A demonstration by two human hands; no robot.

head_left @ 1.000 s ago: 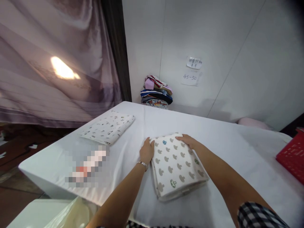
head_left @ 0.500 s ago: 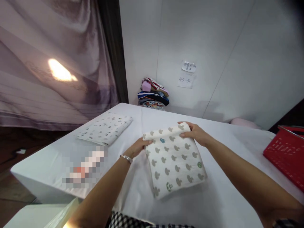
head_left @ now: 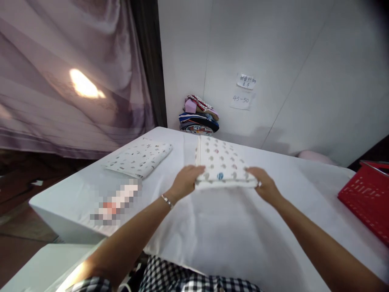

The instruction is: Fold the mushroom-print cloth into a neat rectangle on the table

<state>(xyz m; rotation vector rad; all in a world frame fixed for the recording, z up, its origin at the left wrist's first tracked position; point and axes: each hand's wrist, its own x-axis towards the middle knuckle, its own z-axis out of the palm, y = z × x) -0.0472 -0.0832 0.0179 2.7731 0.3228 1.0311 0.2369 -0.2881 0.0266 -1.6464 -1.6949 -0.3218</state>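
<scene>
A folded cream cloth with a mushroom print (head_left: 220, 162) is held above the white-covered table (head_left: 237, 231), stretching away from me. My left hand (head_left: 184, 181) grips its near left corner, a bracelet on the wrist. My right hand (head_left: 264, 184) grips its near right corner. Both hands have their fingers closed on the cloth's near edge.
A second folded cloth with small prints (head_left: 139, 159) lies at the table's far left. A stack of colourful folded fabrics (head_left: 199, 115) sits against the wall at the back. A red basket (head_left: 369, 196) stands at the right edge. A purple curtain (head_left: 73, 73) hangs on the left.
The mushroom-print cloth was lying flat on the table under my hands; both hands lifted it by one end and carried it farther from me, toward the back of the table.
</scene>
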